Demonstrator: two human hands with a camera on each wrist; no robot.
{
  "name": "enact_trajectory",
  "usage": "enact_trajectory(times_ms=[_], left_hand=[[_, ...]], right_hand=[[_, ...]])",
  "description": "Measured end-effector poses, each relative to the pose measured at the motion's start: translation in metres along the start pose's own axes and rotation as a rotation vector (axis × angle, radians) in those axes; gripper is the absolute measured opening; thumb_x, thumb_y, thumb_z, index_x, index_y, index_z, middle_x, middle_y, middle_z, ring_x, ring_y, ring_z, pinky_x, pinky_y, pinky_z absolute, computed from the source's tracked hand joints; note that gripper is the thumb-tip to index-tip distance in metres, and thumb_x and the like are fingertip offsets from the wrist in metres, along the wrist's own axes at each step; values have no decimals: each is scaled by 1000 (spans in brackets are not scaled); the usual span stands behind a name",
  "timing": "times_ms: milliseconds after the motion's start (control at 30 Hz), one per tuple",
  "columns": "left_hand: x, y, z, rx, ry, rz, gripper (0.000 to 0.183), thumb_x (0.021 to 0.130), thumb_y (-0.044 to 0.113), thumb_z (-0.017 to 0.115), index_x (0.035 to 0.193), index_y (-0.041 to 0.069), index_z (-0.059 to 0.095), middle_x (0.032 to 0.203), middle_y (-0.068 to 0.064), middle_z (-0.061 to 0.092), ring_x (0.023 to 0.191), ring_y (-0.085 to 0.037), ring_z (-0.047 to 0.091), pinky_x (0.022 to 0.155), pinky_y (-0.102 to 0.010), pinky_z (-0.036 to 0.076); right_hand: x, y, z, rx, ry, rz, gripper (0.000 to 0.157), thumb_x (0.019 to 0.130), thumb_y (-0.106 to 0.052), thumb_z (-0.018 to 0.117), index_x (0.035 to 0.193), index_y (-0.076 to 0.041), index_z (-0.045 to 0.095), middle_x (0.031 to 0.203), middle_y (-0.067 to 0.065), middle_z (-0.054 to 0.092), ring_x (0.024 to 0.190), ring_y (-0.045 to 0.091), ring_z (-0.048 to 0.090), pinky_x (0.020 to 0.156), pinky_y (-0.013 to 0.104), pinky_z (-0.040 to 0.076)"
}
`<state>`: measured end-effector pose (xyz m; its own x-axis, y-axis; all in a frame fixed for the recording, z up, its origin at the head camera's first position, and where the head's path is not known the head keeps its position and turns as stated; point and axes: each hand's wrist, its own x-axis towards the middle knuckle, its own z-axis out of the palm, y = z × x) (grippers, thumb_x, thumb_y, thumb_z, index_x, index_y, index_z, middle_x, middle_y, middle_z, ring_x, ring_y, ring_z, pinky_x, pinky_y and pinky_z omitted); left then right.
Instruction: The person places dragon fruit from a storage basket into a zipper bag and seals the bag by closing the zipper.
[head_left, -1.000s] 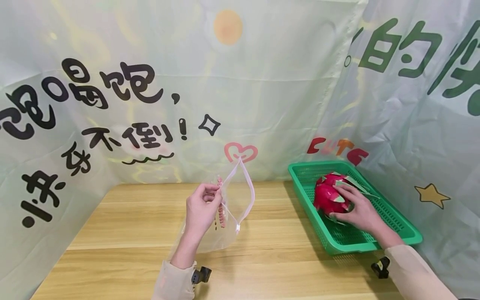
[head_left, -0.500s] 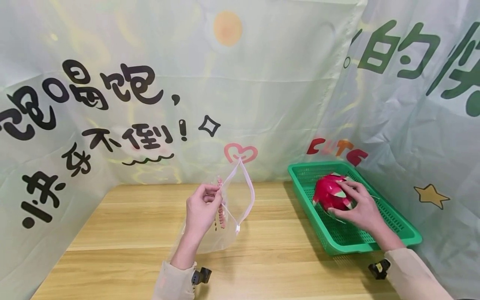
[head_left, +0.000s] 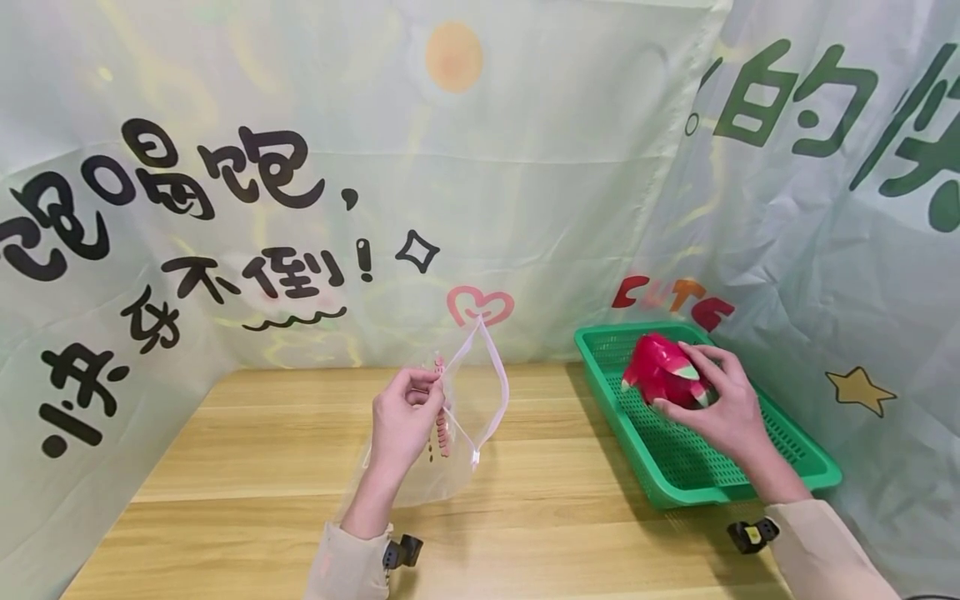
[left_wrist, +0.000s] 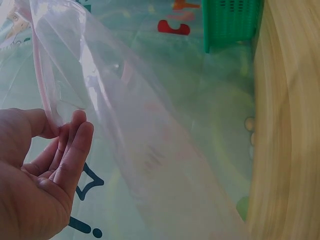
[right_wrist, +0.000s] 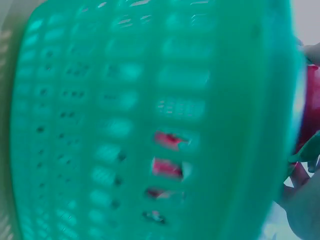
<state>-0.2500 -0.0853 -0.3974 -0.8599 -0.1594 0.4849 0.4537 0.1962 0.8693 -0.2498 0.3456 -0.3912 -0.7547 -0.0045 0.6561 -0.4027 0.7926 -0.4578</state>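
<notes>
My left hand [head_left: 405, 417] pinches the edge of a clear zip bag [head_left: 468, 400] with a pale pink zip strip. The bag's mouth gapes towards the right, and pink print runs down its side. In the left wrist view, thumb and fingertips meet on the pink strip of the bag [left_wrist: 145, 145]. Over on the right, my right hand [head_left: 720, 396] grips a red dragon fruit [head_left: 660, 371] with green-tipped scales, thumb below and fingers behind it. The fruit is over the green basket [head_left: 750, 502]. In the right wrist view the basket wall [right_wrist: 240, 125] covers much of the fruit [right_wrist: 312, 105].
A wooden table [head_left: 547, 533] carries the basket at its right side. Printed cloth walls [head_left: 570, 208] stand behind the table and at both sides. Small black cameras [head_left: 752, 536] sit at both wrists.
My right hand has taken a firmer hold of the dragon fruit, turned it and raised it from the basket's floor. The left hand and the bag have stayed in place.
</notes>
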Motion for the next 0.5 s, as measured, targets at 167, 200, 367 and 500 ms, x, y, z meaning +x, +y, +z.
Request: enact_trajectory(times_ms=[167,200,367,500], left_hand=[[0,0,0,5,-1,0,11,92,-4,70,102,1,72,86,-11,73,67,-15,70,60,-21,58],[0,0,0,5,-2,0,11,92,-4,70,102,1,72,86,-11,73,67,-16,70,60,-20,58],[0,-1,0,0,-4,-4,11,92,-4,71,102,2,72,85,-11,73,68,-17,70,60,-21,58],[-1,0,0,-4,-5,-5,11,92,-4,71,102,2,72,84,-11,73,67,-17,70,60,-21,58]], right_hand=[[3,-21,0,25,10,12,84,72,-11,95,148,-9,58,142,19,49,125,35,46,81,-1,33],[4,-25,1,28,11,13,84,72,-12,95,148,-9,57,142,18,49,125,35,45,80,-1,33],[6,-43,5,56,31,-6,85,71,-11,95,148,-11,58,142,17,49,126,30,45,81,0,35],[8,-56,10,87,55,-30,86,69,-9,95,147,-12,59,141,16,51,126,15,43,83,0,37]])
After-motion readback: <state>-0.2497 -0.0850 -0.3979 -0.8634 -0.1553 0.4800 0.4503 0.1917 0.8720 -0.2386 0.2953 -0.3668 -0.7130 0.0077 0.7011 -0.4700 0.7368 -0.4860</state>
